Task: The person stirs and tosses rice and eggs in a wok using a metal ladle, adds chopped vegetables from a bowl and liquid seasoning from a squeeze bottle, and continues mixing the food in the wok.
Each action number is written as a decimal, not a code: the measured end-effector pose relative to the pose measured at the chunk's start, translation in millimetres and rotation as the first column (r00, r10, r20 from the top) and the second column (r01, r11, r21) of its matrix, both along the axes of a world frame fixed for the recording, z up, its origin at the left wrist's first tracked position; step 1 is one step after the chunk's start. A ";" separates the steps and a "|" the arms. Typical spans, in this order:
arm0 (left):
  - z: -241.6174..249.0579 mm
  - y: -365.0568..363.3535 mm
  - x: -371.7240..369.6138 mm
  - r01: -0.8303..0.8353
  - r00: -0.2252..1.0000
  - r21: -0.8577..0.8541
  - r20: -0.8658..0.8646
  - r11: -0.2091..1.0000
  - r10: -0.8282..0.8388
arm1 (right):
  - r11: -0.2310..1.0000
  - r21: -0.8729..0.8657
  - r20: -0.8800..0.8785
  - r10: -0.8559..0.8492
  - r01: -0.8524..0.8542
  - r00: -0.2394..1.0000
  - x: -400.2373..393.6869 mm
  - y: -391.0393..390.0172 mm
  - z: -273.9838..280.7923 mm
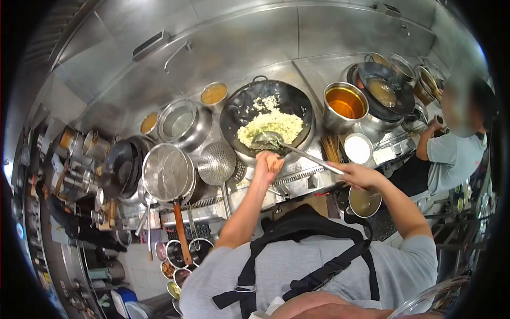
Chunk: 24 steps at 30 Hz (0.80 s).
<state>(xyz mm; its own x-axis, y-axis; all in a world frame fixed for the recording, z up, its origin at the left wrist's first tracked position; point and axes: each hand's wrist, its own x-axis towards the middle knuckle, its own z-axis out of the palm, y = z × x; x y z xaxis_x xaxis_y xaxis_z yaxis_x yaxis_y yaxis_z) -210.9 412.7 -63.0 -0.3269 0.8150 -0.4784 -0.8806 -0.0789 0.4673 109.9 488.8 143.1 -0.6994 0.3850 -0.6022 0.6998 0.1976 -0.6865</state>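
Note:
A black wok (229,114) sits on the range in front of me, with a heap of yellowish fried rice (279,126) in it. Some green bits show in the rice near the front. My left hand (269,165) is closed at the wok's near edge, where its grip hides the handle. My right hand (361,175) grips the end of a long metal ladle (311,157). The ladle's bowl rests in the rice at the front of the wok.
To the right stand a steel pot of orange oil (346,103), a white container (358,149) and another wok (396,103). At left are a perforated skimmer (217,162) and a wire strainer (166,173). A co-worker (451,154) stands at the right.

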 end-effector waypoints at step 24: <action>-8.6 -46.2 7.1 0.042 0.999 0.148 -0.012 0.988 -0.040 | 0.827 0.560 -0.142 0.039 0.048 0.989 -45.3 23.7 -87.9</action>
<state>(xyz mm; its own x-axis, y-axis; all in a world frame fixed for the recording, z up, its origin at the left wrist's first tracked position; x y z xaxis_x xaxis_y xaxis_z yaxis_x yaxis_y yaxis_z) -203.8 366.6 -71.6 -0.2955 0.8896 -0.3482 -0.8802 -0.1119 0.4612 64.6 512.5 55.2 -0.7571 0.6289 -0.1766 0.6060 0.5754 -0.5493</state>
